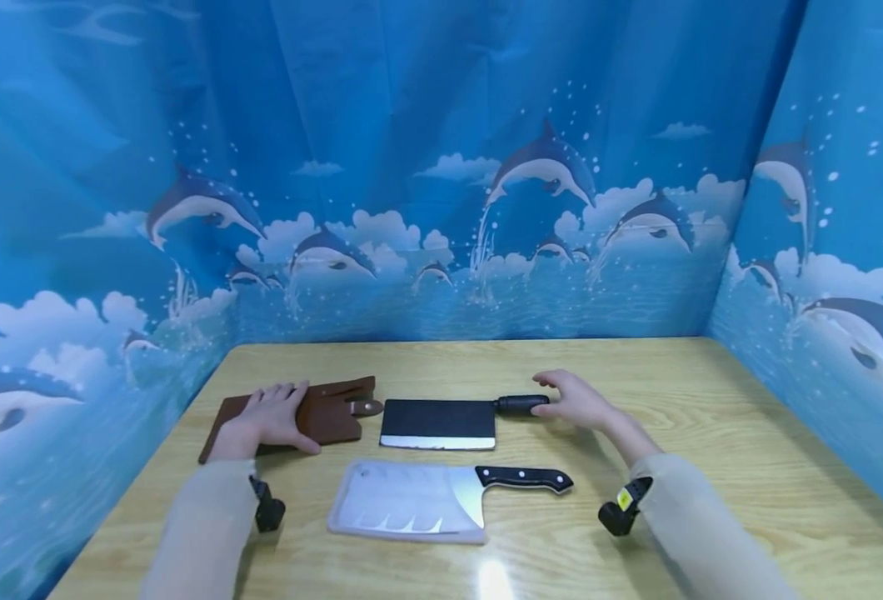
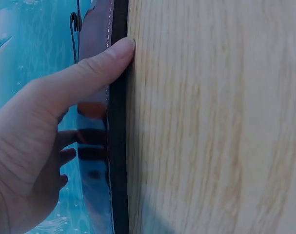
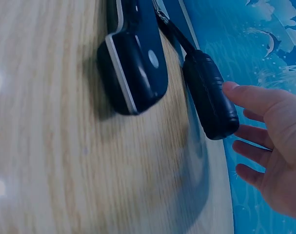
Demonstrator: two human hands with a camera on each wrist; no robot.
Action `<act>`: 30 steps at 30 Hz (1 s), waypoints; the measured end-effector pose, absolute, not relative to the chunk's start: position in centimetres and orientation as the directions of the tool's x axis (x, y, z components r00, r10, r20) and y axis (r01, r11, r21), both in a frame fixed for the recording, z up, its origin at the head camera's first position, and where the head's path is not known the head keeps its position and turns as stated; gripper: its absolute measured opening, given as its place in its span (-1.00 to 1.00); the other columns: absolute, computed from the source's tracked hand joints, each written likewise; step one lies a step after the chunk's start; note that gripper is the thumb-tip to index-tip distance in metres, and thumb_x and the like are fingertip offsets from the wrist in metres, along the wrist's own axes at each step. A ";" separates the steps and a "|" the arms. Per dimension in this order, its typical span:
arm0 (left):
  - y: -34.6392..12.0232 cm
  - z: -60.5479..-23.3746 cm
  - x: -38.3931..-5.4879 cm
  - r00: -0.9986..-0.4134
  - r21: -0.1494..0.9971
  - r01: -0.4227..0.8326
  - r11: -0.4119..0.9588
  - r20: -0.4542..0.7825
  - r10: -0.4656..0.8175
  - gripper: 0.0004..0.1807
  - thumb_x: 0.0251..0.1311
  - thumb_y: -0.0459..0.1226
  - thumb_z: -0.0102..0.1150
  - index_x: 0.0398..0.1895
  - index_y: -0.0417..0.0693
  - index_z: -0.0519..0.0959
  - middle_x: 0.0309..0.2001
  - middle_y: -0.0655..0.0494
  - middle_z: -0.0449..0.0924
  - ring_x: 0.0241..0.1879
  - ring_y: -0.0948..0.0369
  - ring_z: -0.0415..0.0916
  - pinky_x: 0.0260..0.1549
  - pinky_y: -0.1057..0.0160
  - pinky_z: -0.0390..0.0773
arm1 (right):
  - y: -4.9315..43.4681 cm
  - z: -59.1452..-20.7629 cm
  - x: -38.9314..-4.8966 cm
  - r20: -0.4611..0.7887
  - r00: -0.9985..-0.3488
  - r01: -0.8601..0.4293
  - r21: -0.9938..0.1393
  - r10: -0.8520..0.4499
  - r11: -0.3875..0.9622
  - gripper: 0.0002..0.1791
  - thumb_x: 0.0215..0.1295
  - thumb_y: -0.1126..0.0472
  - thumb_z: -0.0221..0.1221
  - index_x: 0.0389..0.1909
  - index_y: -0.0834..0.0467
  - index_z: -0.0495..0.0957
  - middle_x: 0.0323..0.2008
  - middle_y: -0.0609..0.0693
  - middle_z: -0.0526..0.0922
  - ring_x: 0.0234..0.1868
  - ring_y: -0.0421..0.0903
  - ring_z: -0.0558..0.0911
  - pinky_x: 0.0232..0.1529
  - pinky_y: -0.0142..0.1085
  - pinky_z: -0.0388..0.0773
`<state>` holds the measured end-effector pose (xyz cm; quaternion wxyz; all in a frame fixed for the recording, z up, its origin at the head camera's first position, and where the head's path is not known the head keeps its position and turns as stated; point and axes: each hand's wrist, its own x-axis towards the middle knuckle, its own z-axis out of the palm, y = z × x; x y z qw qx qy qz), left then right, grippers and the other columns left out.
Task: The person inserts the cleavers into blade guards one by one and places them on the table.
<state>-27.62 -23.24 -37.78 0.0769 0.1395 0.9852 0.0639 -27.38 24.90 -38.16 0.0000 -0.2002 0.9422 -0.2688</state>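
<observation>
A brown leather knife sheath (image 1: 332, 415) with a snap strap lies at the left of the table. My left hand (image 1: 265, 419) is spread across it; in the left wrist view the thumb (image 2: 96, 68) reaches over its near edge. A dark-bladed cleaver (image 1: 437, 419) lies beside the sheath, its ribbed black handle (image 3: 211, 95) pointing right. My right hand (image 1: 580, 400) is at that handle's end, thumb at its side and the other fingers loosely bent, not wrapped round it. Whether the thumb touches is hard to tell.
Nearer to me lies a second cleaver with a black riveted handle (image 1: 524, 477), its blade in a whitish translucent cover (image 1: 396, 497). The wooden table (image 1: 711, 500) meets blue dolphin-print curtains (image 1: 411, 167) at the back and sides.
</observation>
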 end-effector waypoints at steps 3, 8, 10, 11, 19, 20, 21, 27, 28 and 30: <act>-23.2 -37.7 -27.5 -0.948 0.146 0.251 0.957 -0.165 0.273 0.34 -0.30 0.32 0.33 0.40 -0.37 0.00 0.31 -0.50 0.03 0.30 -0.36 -0.05 0.22 -0.33 -0.10 | 24.5 -38.2 -27.3 0.117 -0.905 -0.407 -0.514 -0.408 0.755 -0.27 0.10 0.09 0.30 0.18 0.45 0.33 0.09 0.38 0.44 0.10 0.31 0.41 0.13 0.12 0.33; -23.1 -37.2 -27.0 -0.946 0.156 0.205 0.966 -0.222 0.236 0.35 -0.33 0.33 0.34 0.38 -0.40 0.04 0.28 -0.57 0.00 0.27 -0.43 -0.08 0.22 -0.33 -0.09 | 24.0 -38.0 -27.1 0.127 -0.886 -0.446 -0.496 -0.446 0.745 -0.30 0.10 0.04 0.30 0.14 0.43 0.37 0.03 0.34 0.49 0.02 0.26 0.47 0.05 0.08 0.40; -23.1 -37.0 -26.8 -0.941 0.165 0.194 0.967 -0.246 0.231 0.34 -0.32 0.32 0.35 0.38 -0.40 0.02 0.28 -0.58 -0.03 0.27 -0.44 -0.10 0.21 -0.34 -0.09 | 23.9 -38.1 -27.2 0.109 -0.892 -0.431 -0.495 -0.439 0.755 -0.34 0.12 0.08 0.29 0.14 0.41 0.39 0.03 0.33 0.50 0.03 0.25 0.48 0.06 0.07 0.40; -23.2 -36.9 -26.7 -0.939 0.169 0.190 0.967 -0.257 0.230 0.34 -0.32 0.31 0.35 0.39 -0.39 0.01 0.29 -0.58 -0.04 0.27 -0.44 -0.10 0.20 -0.35 -0.09 | 23.8 -38.2 -27.3 0.099 -0.897 -0.420 -0.495 -0.431 0.761 -0.36 0.12 0.10 0.29 0.14 0.40 0.39 0.03 0.32 0.50 0.05 0.24 0.47 0.07 0.07 0.40; -23.7 -37.5 -26.4 -0.940 0.172 0.220 0.960 -0.225 0.255 0.33 -0.32 0.32 0.33 0.39 -0.36 0.04 0.26 -0.55 0.08 0.24 -0.41 0.01 0.16 -0.33 0.03 | 22.9 -38.3 -27.4 0.013 -0.920 -0.352 -0.470 -0.392 0.810 -0.40 0.13 0.21 0.28 0.18 0.35 0.39 0.12 0.28 0.46 0.15 0.22 0.42 0.18 0.06 0.32; -23.8 -37.7 -26.3 -0.942 0.177 0.223 0.959 -0.212 0.259 0.33 -0.32 0.33 0.33 0.39 -0.36 0.05 0.24 -0.55 0.10 0.22 -0.41 0.03 0.15 -0.33 0.07 | 22.8 -38.2 -27.4 0.005 -0.922 -0.344 -0.471 -0.387 0.812 -0.41 0.13 0.21 0.28 0.18 0.34 0.39 0.13 0.28 0.46 0.16 0.22 0.42 0.18 0.05 0.32; -23.8 -37.8 -26.2 -0.945 0.182 0.226 0.957 -0.199 0.261 0.33 -0.33 0.33 0.34 0.38 -0.36 0.06 0.22 -0.54 0.13 0.21 -0.41 0.07 0.14 -0.32 0.10 | 22.8 -38.2 -27.4 -0.002 -0.923 -0.340 -0.469 -0.386 0.815 -0.41 0.14 0.21 0.27 0.19 0.34 0.38 0.13 0.28 0.45 0.16 0.22 0.42 0.18 0.06 0.31; -24.1 -38.2 -25.6 -0.956 0.188 0.248 0.950 -0.110 0.271 0.35 -0.40 0.39 0.31 0.38 -0.33 0.09 0.11 -0.44 0.28 0.08 -0.33 0.26 -0.01 -0.27 0.30 | 22.5 -38.1 -27.4 -0.020 -0.923 -0.331 -0.464 -0.383 0.822 -0.41 0.14 0.22 0.27 0.19 0.32 0.39 0.14 0.27 0.45 0.17 0.21 0.41 0.17 0.05 0.33; -24.2 -38.1 -25.5 -0.957 0.185 0.255 0.949 -0.092 0.275 0.36 -0.40 0.40 0.31 0.38 -0.32 0.08 0.11 -0.44 0.28 0.07 -0.33 0.27 -0.02 -0.27 0.31 | 22.5 -38.0 -27.4 -0.022 -0.924 -0.328 -0.464 -0.381 0.823 -0.41 0.14 0.22 0.27 0.19 0.32 0.39 0.14 0.26 0.45 0.17 0.20 0.42 0.17 0.05 0.33; -24.1 -37.8 -25.4 -0.959 0.185 0.263 0.947 -0.057 0.278 0.36 -0.40 0.40 0.30 0.39 -0.31 0.07 0.13 -0.44 0.26 0.08 -0.33 0.25 -0.02 -0.28 0.30 | 22.4 -38.0 -27.5 -0.022 -0.925 -0.327 -0.466 -0.380 0.822 -0.41 0.13 0.22 0.27 0.19 0.31 0.39 0.13 0.26 0.46 0.16 0.20 0.42 0.17 0.05 0.33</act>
